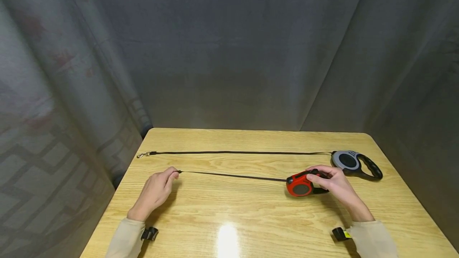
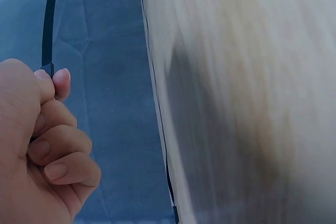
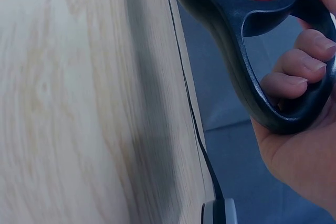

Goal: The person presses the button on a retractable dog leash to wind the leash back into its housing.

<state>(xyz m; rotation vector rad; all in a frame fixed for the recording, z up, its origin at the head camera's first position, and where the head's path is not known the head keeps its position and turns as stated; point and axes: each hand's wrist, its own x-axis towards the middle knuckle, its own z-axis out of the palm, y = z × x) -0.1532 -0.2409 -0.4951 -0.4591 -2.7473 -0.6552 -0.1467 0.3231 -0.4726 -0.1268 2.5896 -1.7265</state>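
My right hand [image 1: 337, 184] grips the black handle of a red retractable dog leash [image 1: 300, 184], its fingers curled through the loop in the right wrist view. From the casing a thin black strap [image 1: 233, 176] runs left, stretched nearly straight above the table. My left hand [image 1: 155, 190] pinches the strap's far end between thumb and forefinger; the other fingers are curled in. Its clip is hidden in that hand. Behind lies a grey retractable leash [image 1: 347, 160] with a black handle, its strap [image 1: 229, 152] laid out straight to a metal clip [image 1: 143, 155] at the left.
The wooden table [image 1: 222, 206] has a bright reflection near its front. Grey curtains [image 1: 229, 51] hang behind it and at both sides. A small black device [image 1: 150, 233] sits at the left wrist and another black device [image 1: 338, 234] at the right.
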